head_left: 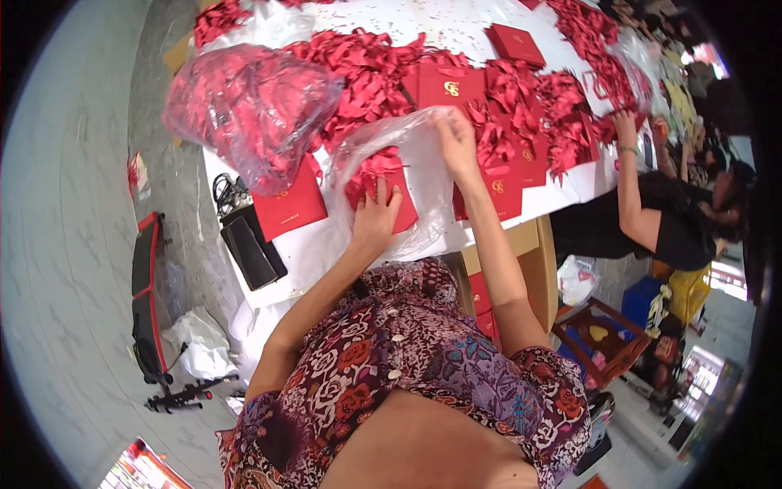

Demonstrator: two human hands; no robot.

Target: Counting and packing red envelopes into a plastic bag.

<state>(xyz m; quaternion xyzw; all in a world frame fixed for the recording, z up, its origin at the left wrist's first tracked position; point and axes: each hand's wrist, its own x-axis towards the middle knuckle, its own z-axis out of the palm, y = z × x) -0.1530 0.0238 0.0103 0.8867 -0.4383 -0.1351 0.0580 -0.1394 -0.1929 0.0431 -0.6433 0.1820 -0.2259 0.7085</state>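
Patterned cloth lies nearest: a floral blouse (391,326) in purple, maroon and orange-red, with small pale round buttons. Beyond it stands a white, smooth tabletop (468,20), its far part sprinkled with small scraps.

Both hands are at work over its near edge. Left hand (376,218): fingers extended and slightly parted, laid on a flat red packet (405,208) with crumpled ribbon at its top; whether they grip the ribbon, I cannot tell. Right hand (456,145): raised, fingertips pinched together on the upper edge of a clear plastic bag (428,183). This film is thin, glossy and wrinkled, and spreads around the packet, which sits near the tabletop's front edge; whether film covers the left fingers is unclear.

Just left of the bag lies a squarish red packet (293,213), stiff and smooth, with gold marking. A bulging clear sack (252,106), filled with red material, rests partly over it. Beside them is a black pouch (252,248), oblong and dull-surfaced.

Behind the hands, satiny red ribbons (371,90) lie in loose, tangled heaps. Below the right forearm, a brown cardboard box (533,257) holds further red pieces. Farther right, a co-worker's bare arm (631,183) reaches toward the ribbons.
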